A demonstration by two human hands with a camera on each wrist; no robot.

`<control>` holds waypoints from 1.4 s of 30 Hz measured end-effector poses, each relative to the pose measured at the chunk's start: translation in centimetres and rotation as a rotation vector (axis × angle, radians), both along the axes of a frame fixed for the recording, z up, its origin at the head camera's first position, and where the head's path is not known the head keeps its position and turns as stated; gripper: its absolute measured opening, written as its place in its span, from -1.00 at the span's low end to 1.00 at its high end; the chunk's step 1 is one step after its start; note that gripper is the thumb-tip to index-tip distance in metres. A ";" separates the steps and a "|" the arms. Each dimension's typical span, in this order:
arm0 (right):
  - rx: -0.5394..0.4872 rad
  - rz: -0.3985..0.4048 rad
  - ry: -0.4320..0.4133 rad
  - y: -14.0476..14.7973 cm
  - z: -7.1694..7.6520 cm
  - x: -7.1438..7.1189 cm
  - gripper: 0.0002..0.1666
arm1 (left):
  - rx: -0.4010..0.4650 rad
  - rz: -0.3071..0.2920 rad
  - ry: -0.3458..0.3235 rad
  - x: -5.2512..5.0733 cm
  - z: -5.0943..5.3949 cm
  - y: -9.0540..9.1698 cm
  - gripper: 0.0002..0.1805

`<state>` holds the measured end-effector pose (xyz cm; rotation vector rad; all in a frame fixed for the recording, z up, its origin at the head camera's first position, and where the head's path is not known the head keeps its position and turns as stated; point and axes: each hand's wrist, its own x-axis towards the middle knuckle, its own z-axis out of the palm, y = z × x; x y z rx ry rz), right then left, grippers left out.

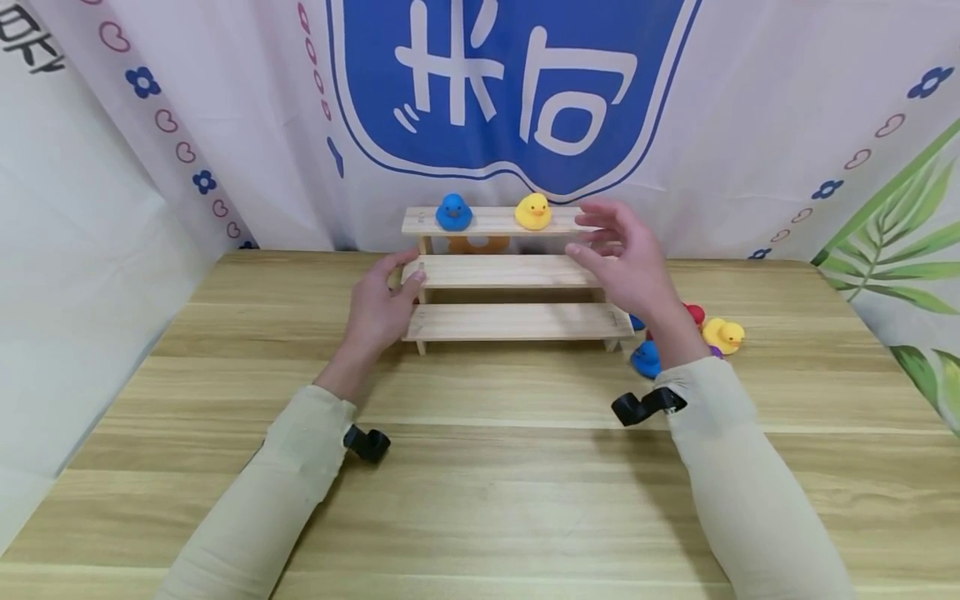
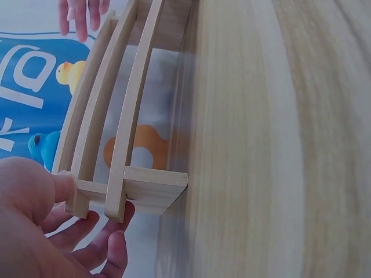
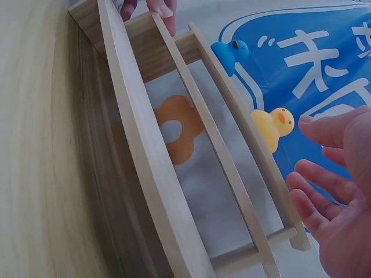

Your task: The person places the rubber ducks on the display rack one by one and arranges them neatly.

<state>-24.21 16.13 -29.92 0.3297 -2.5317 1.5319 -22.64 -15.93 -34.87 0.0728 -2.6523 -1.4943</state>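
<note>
Apparently left fingers (image 2: 76, 231) grip shelf (image 1: 498, 272), right fingers (image 3: 329, 180) loosely parted, near yellow duck (image 1: 533, 213)

head looks down, wrists close, sharing shelf (image 1: 504, 272)

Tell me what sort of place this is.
Probably a staged tabletop recording spot: a printed cloth hangs behind the wood-grained table, where a stepped shelf bearing two toy ducks stands.

The shelf (image 1: 510, 272) is showing matt wood. The yellow duck (image 1: 533, 215) is looking like smooth plastic, the backdrop (image 1: 510, 142) like cloth.
</note>
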 end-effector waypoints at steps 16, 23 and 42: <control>0.020 -0.001 -0.016 2.3 -0.9 0.4 -0.36 | -0.016 0.010 -0.022 0.0 0.1 0.1 -0.47; -0.014 -0.002 -0.039 4.1 -0.7 0.5 -0.35 | -0.010 0.012 -0.033 0.0 0.2 0.0 -0.47; -0.025 -0.084 -0.051 9.7 -1.3 0.6 -0.44 | -0.001 0.003 -0.039 0.0 0.2 0.1 -0.46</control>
